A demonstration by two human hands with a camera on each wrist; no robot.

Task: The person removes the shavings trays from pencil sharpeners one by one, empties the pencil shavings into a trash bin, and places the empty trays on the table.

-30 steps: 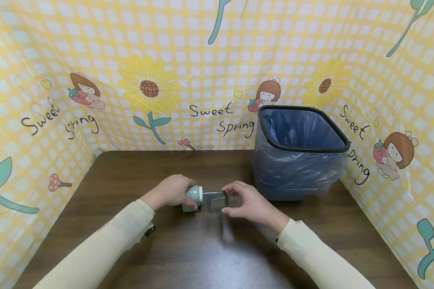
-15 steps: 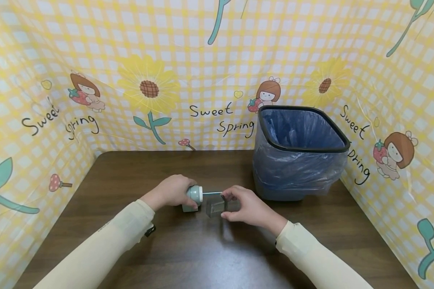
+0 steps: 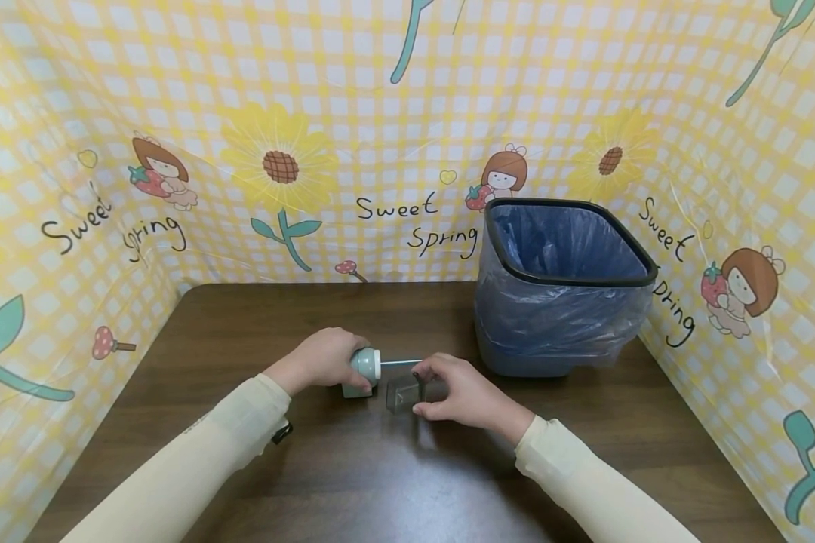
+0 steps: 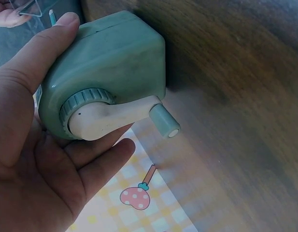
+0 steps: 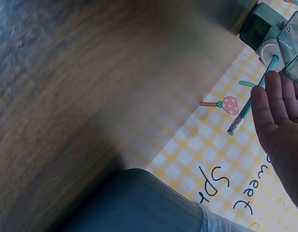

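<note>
My left hand [image 3: 322, 358] grips a green crank pencil sharpener [image 4: 120, 58] on the table, thumb on one side and fingers on the other. Its pale crank [image 4: 112, 116] with a green knob faces the left wrist camera. A blue-green pencil [image 3: 399, 363] sticks out of the sharpener's white front, eraser end outward. Just to the right, my right hand [image 3: 465, 392] pinches a clear grey shavings drawer [image 3: 402, 396] between thumb and fingers. The drawer is apart from the sharpener body, whose dark drawer opening [image 5: 255, 31] shows in the right wrist view. The drawer's contents cannot be made out.
A blue-grey trash bin [image 3: 550, 324] with a black rim and a plastic liner stands behind my right hand. The brown wooden table [image 3: 278, 475] is bordered by a yellow checked cloth [image 3: 380, 113] at the back and sides.
My right hand has moved slightly toward me with the drawer, away from the pencil, and the drawer has tilted a little. My left hand and the sharpener have stayed put.
</note>
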